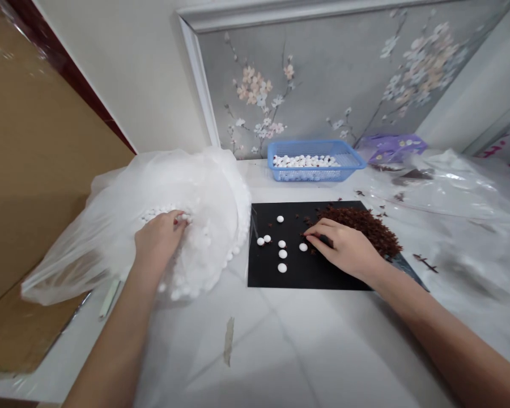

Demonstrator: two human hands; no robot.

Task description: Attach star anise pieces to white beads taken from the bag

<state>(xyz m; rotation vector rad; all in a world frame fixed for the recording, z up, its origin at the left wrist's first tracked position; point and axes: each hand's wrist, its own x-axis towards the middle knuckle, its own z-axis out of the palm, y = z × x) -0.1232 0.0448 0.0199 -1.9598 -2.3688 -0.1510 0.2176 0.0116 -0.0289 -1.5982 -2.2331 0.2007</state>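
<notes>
My left hand [159, 235] reaches into the mouth of a clear plastic bag [212, 192] full of small white round pieces. Its fingertips are pinched at a white piece [186, 217], with a tiny reddish spot beside it. Over a black mat [266, 277], my right hand [342, 246] has thumb and fingers pressed together on what looks like a small dark brown piece [302, 234]. Just left of those fingertips lies a white domed piece [303, 247]. Several more white pieces [283, 254] are spread across the mat. A heap of brown star-shaped bits [374, 229] covers its right part.
A blue plastic basket [348, 164] holding many white pieces stands behind the mat, against the wall. Crumpled clear plastic [450, 187] and a purple packet [393, 148] lie at right. Cardboard [46, 170] stands at left. Tape [228, 341] sticks to the white table [263, 351].
</notes>
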